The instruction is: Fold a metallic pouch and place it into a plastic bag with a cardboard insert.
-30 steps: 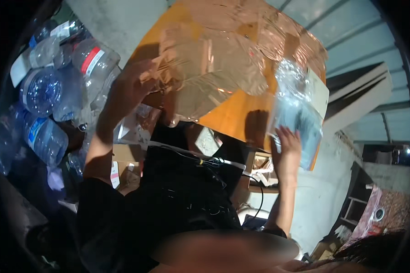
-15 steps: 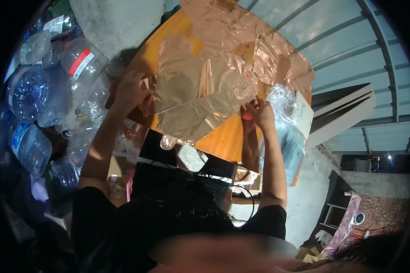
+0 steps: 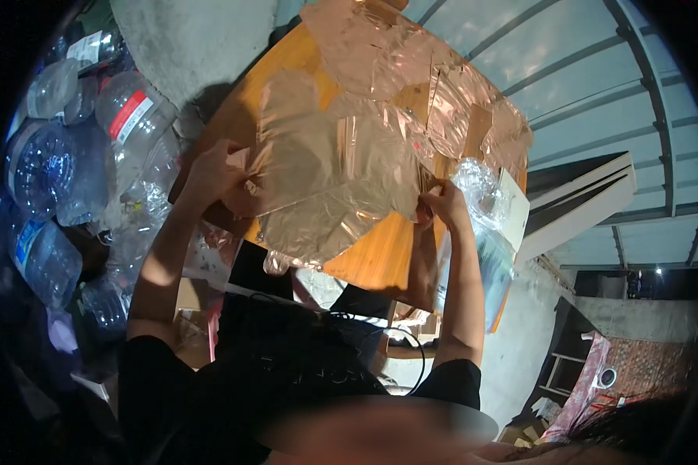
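Note:
A thin, shiny, copper-tinted film sheet [image 3: 310,178] lies wrinkled over a wooden table [image 3: 376,260]. My left hand [image 3: 221,177] is at the sheet's left edge, its fingers closed on a loose fold there. At the opposite edge, my right hand [image 3: 444,204] has thumb and fingers pinched together on the film's border. Between the two hands the sheet is spread out, creased across its middle. A rounded flap of it hangs past the table's near edge.
More copper-tinted film [image 3: 372,50] covers the table's far end. Clear crumpled plastic [image 3: 475,182] and a stack of clear sheets [image 3: 477,267] lie to the right. Several large plastic bottles [image 3: 43,163] are piled at the left. White panels [image 3: 578,209] lean beyond the table.
The sheet's right edge and my right hand have shifted slightly nearer to me. A red spot beside my right fingers no longer shows. My left hand stays at the left edge.

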A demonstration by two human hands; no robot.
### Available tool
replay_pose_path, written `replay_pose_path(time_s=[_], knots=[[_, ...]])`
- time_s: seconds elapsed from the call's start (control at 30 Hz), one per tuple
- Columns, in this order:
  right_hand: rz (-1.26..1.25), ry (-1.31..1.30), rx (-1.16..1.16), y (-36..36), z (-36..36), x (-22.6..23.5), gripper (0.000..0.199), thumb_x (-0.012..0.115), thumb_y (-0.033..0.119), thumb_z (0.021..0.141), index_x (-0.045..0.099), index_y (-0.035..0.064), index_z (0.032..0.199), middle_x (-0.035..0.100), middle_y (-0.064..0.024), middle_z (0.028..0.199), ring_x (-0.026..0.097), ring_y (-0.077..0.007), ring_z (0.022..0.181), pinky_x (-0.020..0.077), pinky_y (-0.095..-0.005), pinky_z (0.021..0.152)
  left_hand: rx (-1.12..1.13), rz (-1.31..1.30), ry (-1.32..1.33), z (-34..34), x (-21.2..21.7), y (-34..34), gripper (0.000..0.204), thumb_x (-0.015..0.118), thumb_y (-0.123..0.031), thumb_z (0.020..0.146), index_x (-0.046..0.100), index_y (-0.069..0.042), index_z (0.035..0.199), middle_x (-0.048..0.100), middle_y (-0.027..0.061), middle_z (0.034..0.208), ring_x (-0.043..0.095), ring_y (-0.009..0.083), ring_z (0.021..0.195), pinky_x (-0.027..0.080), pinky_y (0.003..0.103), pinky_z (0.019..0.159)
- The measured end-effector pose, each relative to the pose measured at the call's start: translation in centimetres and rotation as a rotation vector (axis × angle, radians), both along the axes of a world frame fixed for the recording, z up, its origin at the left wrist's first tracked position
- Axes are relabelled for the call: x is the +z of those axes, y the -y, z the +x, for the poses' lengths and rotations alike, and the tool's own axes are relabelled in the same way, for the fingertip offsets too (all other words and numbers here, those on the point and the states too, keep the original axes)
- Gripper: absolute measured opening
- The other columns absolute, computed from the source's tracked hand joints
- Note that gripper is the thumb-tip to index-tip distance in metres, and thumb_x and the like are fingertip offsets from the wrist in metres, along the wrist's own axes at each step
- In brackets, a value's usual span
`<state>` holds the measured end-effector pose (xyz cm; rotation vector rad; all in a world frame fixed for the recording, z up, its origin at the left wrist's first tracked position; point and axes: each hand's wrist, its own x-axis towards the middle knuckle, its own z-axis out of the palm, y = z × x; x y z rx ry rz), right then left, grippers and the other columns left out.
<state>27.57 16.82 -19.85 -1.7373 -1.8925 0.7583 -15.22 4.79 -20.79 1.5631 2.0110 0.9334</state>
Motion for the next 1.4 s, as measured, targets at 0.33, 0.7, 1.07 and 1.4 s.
replay_pose_path(time_s=[0.33, 0.7, 1.07, 1.4], knots=[[-0.008, 0.041, 0.127, -9.8, 0.6, 3.0, 0.02, 0.069, 0.01, 0.077, 0.065, -0.006, 0.089, 0.063, -0.0055, 0.071, 0.055, -0.01, 0.062, 0.0448, -0.0267, 0.054, -0.104, -0.143, 0.208, 4.0, 3.3, 5.7, 0.025, 0.07, -0.021, 0.076, 0.06, 0.0, 0.086, 0.06, 0.0085, 0.068, 0.057, 0.0126, 0.063, 0.046, 0.028, 0.059], [-0.096, 0.151, 0.124, -15.0, -1.9, 1.2, 0.026, 0.07, 0.014, 0.075, 0.064, -0.0042, 0.093, 0.065, -0.0126, 0.078, 0.061, -0.019, 0.066, 0.0497, -0.0314, 0.061, -0.265, -0.18, 0.205, 7.0, -0.6, 6.6, 0.026, 0.067, -0.022, 0.083, 0.057, 0.001, 0.074, 0.06, 0.0082, 0.06, 0.059, 0.011, 0.051, 0.045, 0.026, 0.046], [0.442, 0.049, 0.671, 12.4, -12.7, 2.8, 0.051, 0.075, 0.022, 0.074, 0.055, 0.0005, 0.116, 0.054, -0.0168, 0.121, 0.053, -0.0342, 0.109, 0.0433, -0.0409, 0.091, -0.279, -0.317, 0.312, 7.6, 1.0, 6.3, 0.029, 0.066, -0.025, 0.084, 0.058, 0.001, 0.074, 0.061, 0.0083, 0.057, 0.062, 0.0137, 0.049, 0.046, 0.027, 0.046], [0.607, 0.208, 0.714, 16.3, -14.7, -0.4, 0.027, 0.072, 0.008, 0.074, 0.063, 0.0021, 0.099, 0.062, -0.0106, 0.103, 0.059, -0.0279, 0.09, 0.0487, -0.0354, 0.074, -0.202, -0.456, 0.467, 6.1, 3.0, 6.2, 0.032, 0.063, -0.031, 0.085, 0.064, 0.001, 0.08, 0.06, 0.0063, 0.057, 0.056, 0.0109, 0.047, 0.045, 0.026, 0.047]])
